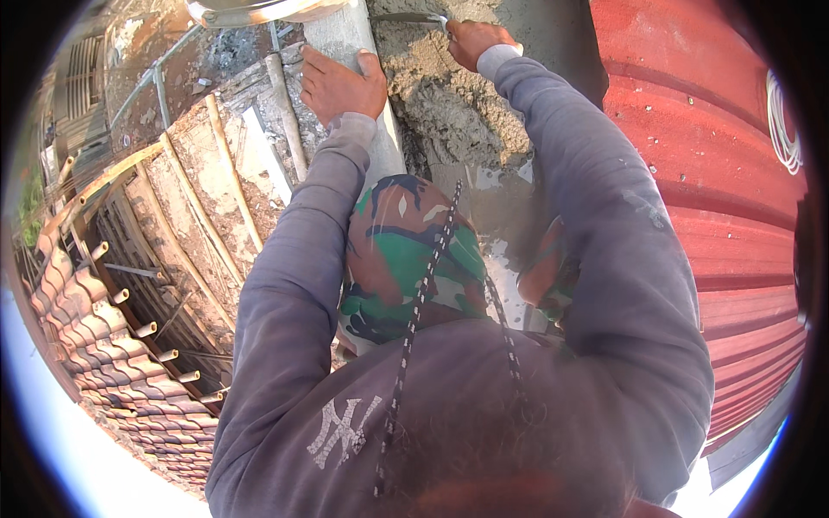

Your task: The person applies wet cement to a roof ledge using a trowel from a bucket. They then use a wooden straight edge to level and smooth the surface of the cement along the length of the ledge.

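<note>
My right hand (477, 43) is closed round the handle of a trowel (401, 17) near the top of the view. The trowel's blade points left, over wet grey mortar (458, 104). The mortar is rough and lumpy, with a smoother patch further right. My left hand (345, 84) rests on a pale concrete ledge (341, 33) along the mortar's left side, its fingers and thumb apart and nothing in them. Both arms stretch forward past my bent knees in camouflage trousers (414, 259).
A rounded container (250, 12) with a light rim stands beyond my left hand. Red corrugated metal roofing (682, 112) covers the right side, with a coil of white cable (782, 125) on it. To the left, below, are wooden poles (199, 203) and clay roof tiles (129, 371).
</note>
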The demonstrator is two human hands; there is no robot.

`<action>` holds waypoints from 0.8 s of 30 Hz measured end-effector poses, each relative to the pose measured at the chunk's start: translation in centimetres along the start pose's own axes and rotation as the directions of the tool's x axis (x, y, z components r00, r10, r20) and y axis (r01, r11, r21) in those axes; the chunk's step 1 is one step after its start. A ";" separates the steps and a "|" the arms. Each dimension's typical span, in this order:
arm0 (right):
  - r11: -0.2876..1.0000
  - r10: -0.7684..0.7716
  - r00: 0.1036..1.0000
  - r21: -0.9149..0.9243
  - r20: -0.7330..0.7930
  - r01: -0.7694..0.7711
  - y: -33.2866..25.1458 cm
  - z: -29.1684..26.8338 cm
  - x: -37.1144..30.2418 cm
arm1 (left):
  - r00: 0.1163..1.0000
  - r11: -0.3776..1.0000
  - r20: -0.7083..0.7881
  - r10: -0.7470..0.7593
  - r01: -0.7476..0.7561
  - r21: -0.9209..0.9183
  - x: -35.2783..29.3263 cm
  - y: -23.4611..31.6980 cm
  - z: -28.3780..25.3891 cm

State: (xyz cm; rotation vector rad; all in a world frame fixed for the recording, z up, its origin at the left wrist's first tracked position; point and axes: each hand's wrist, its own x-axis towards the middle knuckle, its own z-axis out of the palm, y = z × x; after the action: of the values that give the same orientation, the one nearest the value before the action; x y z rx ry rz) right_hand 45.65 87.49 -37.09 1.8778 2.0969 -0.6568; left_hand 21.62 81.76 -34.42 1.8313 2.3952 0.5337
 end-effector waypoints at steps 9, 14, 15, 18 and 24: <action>0.969 -0.223 0.970 -0.088 0.095 0.232 5.0 5.8 -10.8 | 1.000 0.999 0.028 0.006 -0.007 0.037 -0.2 -0.1 0.1; 0.984 -0.037 0.986 0.164 -0.164 0.065 4.7 6.9 -18.3 | 0.999 1.000 0.032 0.008 -0.009 0.018 -0.1 -0.7 0.3; 0.957 0.069 0.978 0.288 -0.199 -0.009 3.8 7.5 -20.1 | 1.000 1.000 0.018 0.015 -0.015 0.019 -0.2 -0.8 0.4; 0.655 0.281 0.954 0.748 -0.108 -0.108 0.6 12.9 -22.7 | 0.997 1.000 0.075 0.002 -0.003 0.014 -0.3 -0.4 -0.1; -0.110 -0.013 0.953 0.946 0.304 -0.304 -9.3 14.0 -19.7 | 0.996 1.000 0.094 -0.003 0.000 0.028 -0.2 -0.6 0.0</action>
State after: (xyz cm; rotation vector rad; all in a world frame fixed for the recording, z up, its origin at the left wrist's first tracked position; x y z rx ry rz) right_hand 37.64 62.86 -38.42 2.2284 0.8703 -2.8621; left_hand 21.16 81.41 -34.60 1.8220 2.3545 0.4053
